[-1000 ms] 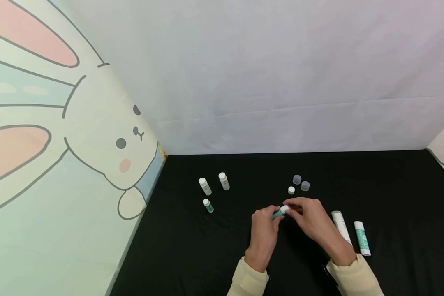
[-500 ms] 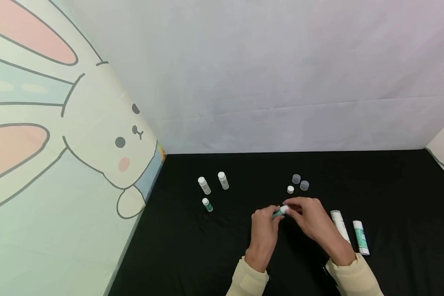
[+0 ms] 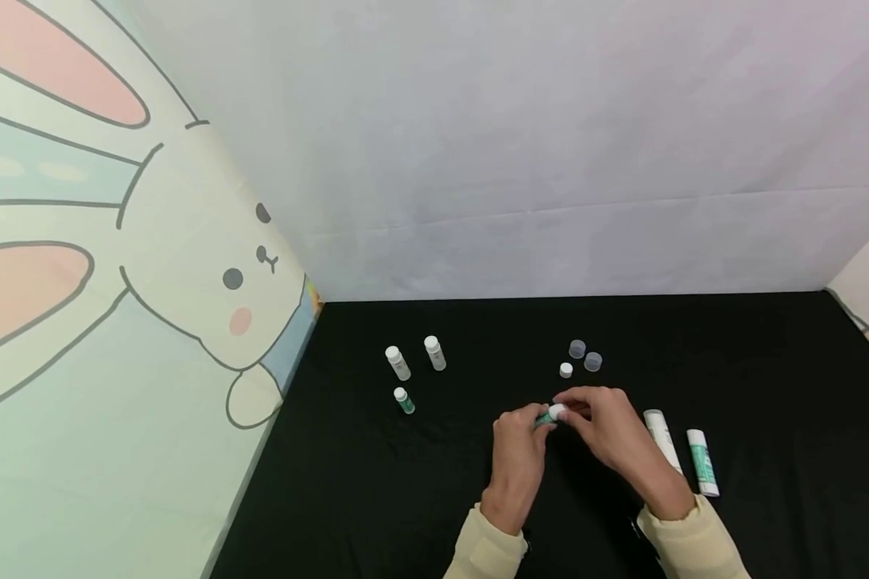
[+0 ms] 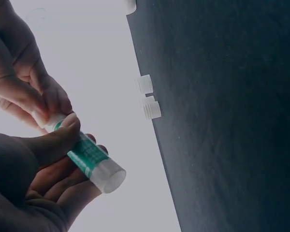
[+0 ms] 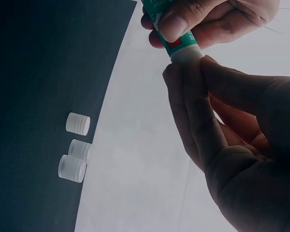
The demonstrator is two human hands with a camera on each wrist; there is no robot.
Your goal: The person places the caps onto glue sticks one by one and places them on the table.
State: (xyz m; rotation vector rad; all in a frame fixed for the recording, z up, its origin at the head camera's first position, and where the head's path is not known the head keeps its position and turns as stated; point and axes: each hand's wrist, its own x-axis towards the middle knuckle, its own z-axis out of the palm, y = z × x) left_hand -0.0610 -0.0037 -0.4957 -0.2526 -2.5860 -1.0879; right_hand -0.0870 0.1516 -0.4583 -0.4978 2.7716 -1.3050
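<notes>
Between my two hands is a small glue stick (image 4: 89, 154) with a green label, tilted, its clear-white end towards the camera in the left wrist view. My left hand (image 3: 516, 454) grips its body, the thumb lying along the label. At the other end, my right hand (image 3: 611, 426) pinches the white cap (image 5: 187, 54) between thumb and fingers. Those fingers partly hide the cap in each view. Beyond the hands, in the head view, lie a small white cap (image 3: 566, 370) and two translucent caps (image 3: 577, 349).
On the black tabletop (image 3: 348, 498), two white capped tubes (image 3: 398, 364) and a smaller green glue stick (image 3: 405, 400) stand at left. A white tube (image 3: 662, 439) and a larger green-and-white glue stick (image 3: 702, 463) lie by the right forearm. A pale curtain (image 3: 565, 145) hangs behind.
Both hands keep the same hold on the glue stick and its cap. The head view has shifted slightly, so the things on the table appear a little further left.
</notes>
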